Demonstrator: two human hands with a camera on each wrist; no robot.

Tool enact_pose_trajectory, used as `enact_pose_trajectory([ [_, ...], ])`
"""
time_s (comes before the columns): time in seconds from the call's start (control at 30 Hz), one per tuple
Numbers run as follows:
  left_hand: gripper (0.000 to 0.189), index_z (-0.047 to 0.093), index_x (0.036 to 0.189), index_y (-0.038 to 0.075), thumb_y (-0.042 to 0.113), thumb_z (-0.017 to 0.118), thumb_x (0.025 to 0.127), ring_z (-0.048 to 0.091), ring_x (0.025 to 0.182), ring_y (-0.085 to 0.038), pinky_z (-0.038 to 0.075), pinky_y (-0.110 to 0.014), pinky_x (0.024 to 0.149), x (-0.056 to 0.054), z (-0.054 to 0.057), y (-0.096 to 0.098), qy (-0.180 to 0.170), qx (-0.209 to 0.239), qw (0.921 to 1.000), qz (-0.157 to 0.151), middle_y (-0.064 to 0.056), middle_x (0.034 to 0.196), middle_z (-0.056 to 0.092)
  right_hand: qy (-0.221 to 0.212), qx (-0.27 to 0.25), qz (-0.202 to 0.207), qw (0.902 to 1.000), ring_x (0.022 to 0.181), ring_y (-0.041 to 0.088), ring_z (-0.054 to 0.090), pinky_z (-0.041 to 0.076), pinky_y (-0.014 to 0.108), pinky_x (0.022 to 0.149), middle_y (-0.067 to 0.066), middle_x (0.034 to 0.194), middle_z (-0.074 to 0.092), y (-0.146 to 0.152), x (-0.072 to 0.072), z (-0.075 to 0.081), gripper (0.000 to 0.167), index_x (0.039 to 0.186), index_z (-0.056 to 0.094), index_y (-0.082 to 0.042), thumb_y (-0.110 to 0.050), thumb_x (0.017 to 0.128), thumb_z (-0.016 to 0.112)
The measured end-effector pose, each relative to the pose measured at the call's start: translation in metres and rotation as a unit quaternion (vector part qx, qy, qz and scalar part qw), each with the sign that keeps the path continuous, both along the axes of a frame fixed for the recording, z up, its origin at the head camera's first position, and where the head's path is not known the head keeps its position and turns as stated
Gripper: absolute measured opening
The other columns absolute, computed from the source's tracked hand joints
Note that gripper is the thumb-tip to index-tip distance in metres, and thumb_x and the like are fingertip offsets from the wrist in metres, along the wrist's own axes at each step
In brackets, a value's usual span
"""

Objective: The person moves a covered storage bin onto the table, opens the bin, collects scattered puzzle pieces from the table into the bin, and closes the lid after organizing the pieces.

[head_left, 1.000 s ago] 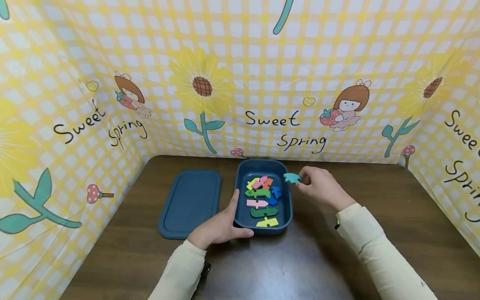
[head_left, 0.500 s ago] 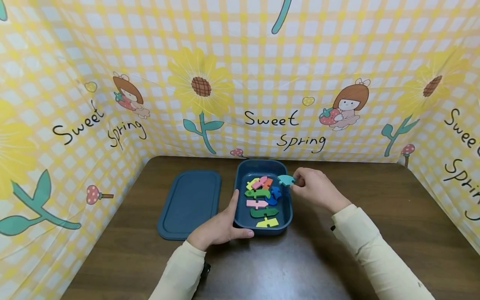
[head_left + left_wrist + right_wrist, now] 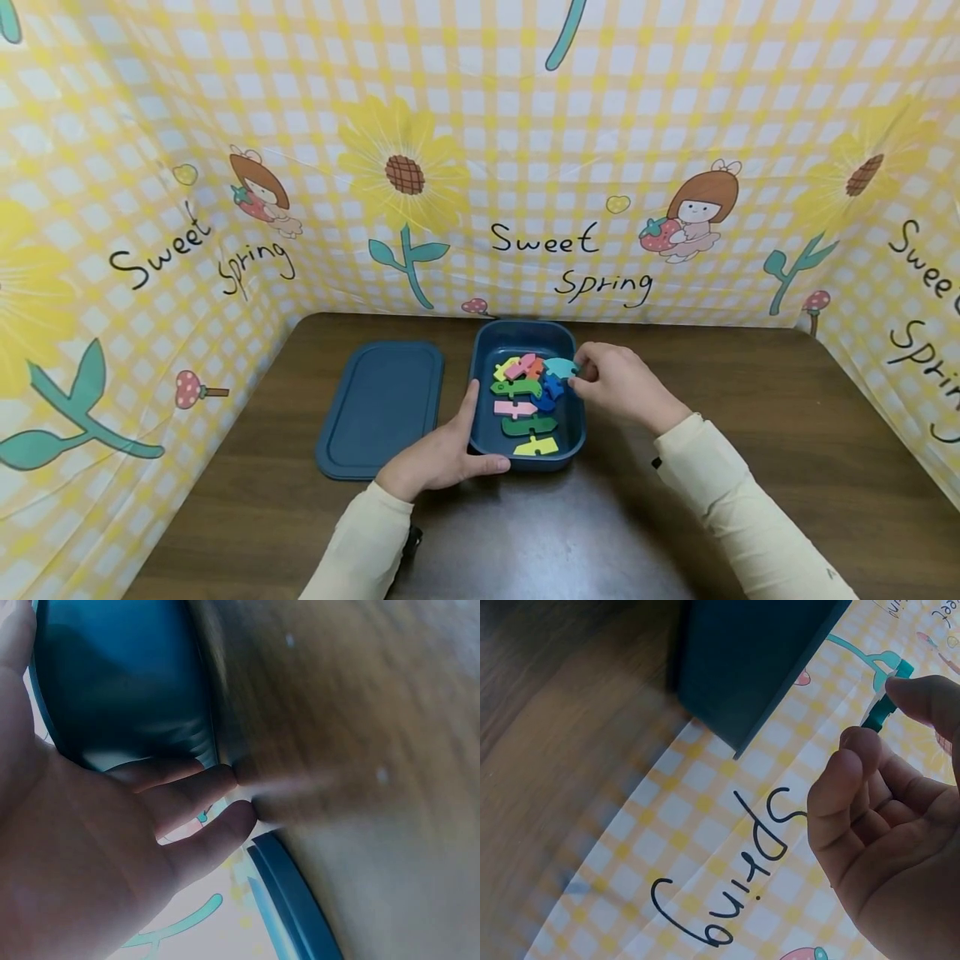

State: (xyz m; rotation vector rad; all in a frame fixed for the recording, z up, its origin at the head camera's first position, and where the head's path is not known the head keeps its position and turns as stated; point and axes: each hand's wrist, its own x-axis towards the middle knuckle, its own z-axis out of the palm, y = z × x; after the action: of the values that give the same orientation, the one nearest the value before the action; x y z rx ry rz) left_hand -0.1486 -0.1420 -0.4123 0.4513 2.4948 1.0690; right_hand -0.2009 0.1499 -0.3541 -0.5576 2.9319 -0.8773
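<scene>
A dark blue rectangular box (image 3: 567,457) stands uncovered on the table, several flat colored puzzle pieces lying in it. Among them are a dark green piece (image 3: 529,427), a pink piece (image 3: 514,408) and a yellow piece (image 3: 535,447). My left hand (image 3: 437,457) rests against the box's left side, thumb along its near left corner. In the left wrist view its fingers are fairly straight beside the box wall (image 3: 124,682). Between thumb and forefinger, my right hand (image 3: 622,385) pinches a teal puzzle piece (image 3: 885,705) over the box's right part, above the blue pieces (image 3: 546,402).
The matching dark blue lid (image 3: 384,408) lies flat on the brown wooden table (image 3: 247,500), left of the box. A yellow checked cloth (image 3: 525,167) with printed flowers hangs along the back and sides, close behind the box.
My right hand has moved left and slightly nearer, carrying the teal puzzle piece from beyond the box's right rim to over its inside. The left hand has stayed against the box.
</scene>
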Motion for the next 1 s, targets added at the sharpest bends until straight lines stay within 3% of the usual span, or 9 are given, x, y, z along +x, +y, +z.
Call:
enact_pose_trajectory([
  [0.43, 0.119, -0.017, 0.161, 0.019, 0.056, 0.071, 0.09, 0.056, 0.12, -0.032, 0.045, -0.052, 0.101, 0.001, 0.0, -0.001, 0.002, 0.0, 1.0, 0.001, -0.021, 0.16, 0.029, -0.013, 0.0, 0.026, 0.9996, 0.074, 0.02, 0.054, 0.049, 0.031, 0.06, 0.004, 0.082, 0.055, -0.015, 0.005, -0.004, 0.023, 0.109, 0.065, -0.006, -0.019, 0.092, 0.075],
  [1.0, 0.119, -0.017, 0.161, 0.019, 0.058, 0.07, 0.089, 0.055, 0.122, -0.032, 0.044, -0.051, 0.101, 0.002, 0.001, 0.0, 0.001, -0.005, 1.0, 0.003, -0.02, 0.161, 0.029, -0.013, -0.017, 0.063, 0.9978, 0.074, 0.019, 0.055, 0.05, 0.03, 0.061, 0.004, 0.079, 0.054, -0.033, 0.014, -0.011, 0.021, 0.104, 0.065, -0.009, -0.02, 0.091, 0.078],
])
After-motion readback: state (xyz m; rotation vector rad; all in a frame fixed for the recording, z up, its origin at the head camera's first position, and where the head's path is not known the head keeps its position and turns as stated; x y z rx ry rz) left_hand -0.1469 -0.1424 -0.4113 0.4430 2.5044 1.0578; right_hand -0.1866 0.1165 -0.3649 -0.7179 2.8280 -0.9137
